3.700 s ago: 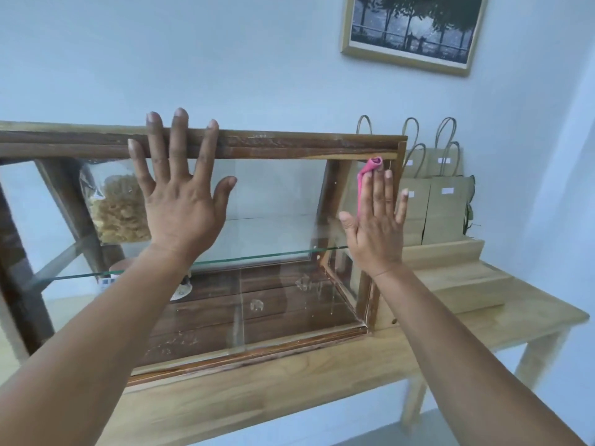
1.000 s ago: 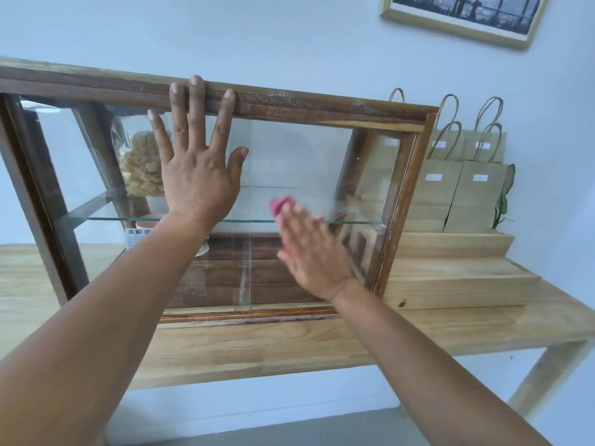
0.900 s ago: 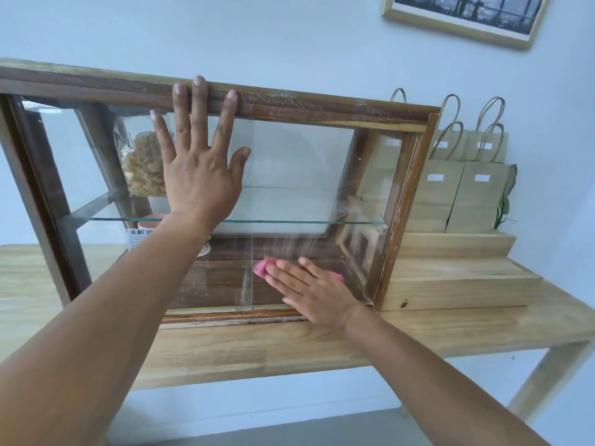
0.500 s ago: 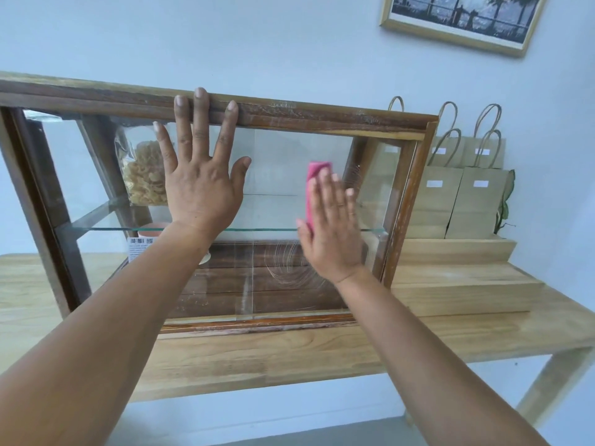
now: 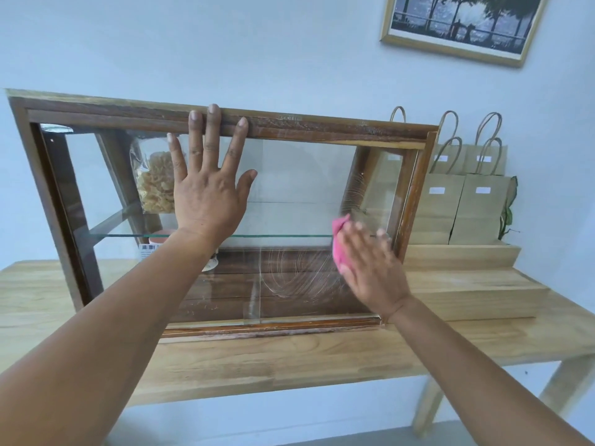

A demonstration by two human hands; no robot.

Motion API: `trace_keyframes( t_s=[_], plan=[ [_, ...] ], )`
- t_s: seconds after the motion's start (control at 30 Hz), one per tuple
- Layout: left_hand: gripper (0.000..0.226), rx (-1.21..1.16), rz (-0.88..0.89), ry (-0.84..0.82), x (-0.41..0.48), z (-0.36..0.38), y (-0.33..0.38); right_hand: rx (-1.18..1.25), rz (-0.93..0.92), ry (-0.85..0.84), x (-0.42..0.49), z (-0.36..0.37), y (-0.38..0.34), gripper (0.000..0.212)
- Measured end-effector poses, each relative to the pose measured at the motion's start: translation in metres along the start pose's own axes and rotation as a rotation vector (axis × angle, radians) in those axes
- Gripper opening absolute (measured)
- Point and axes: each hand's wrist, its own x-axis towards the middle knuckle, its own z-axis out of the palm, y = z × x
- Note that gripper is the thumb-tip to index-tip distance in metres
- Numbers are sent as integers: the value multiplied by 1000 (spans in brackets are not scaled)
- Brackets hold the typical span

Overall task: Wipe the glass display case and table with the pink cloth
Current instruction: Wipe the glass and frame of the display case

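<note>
Four paper bags [image 5: 463, 204] (tagged), two hands [image 5: 206, 194], one cloth [image 5: 339, 246].

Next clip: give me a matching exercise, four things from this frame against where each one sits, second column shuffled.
Things:
1. left hand
2. pink cloth
3. bag of snacks
4. paper bags

Places:
A. inside the case, upper left
B. on the wooden step right of the case
C. flat on the glass, fingertips at the top frame
D. under the right hand on the front glass

Pairs: 1-C, 2-D, 3-A, 4-B
</note>
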Motion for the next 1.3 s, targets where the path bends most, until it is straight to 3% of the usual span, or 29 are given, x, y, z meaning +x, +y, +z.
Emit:
trace_keyframes(
  t_s=[0.1, 0.17, 0.3, 0.4, 0.5, 0.63, 0.8, 0.93, 1.0, 1.13, 1.3],
  plan=[
    [67, -2, -9, -8, 0, -1, 2, 90, 278, 81, 55, -23, 2, 68],
    [68, 0, -11, -17, 0, -2, 2, 122, 288, 102, 82, -29, -17, 68],
    [69, 20, -3, -29, -1, -4, -1, 147, -31, 87, 85, -16, -68, 64],
    [70, 20, 4, -33, 0, -5, -3, -12, -297, 83, 44, -3, -81, 58],
    [69, 23, 0, -31, -1, -4, -2, -56, -378, 125, 11, -6, -67, 49],
    [69, 8, -4, -18, 0, -2, 0, 185, -190, 241, 21, -33, -40, 28],
    [70, -21, -11, 0, 0, 0, 1, 710, 498, 361, 59, -71, -9, 15],
    [70, -30, -17, -5, 0, -2, 1, 672, 834, 274, 73, -74, 16, 22],
    [70, -42, -23, -7, 0, -2, 1, 678, 853, 323, 76, -75, 12, 25],
    [69, -66, -25, 0, 0, -3, 2, 592, 721, 437, 76, -67, -13, 20],
    [69, -68, -17, 0, -1, -3, 0, 485, 582, 371, 58, -51, -27, 44]
  ],
)
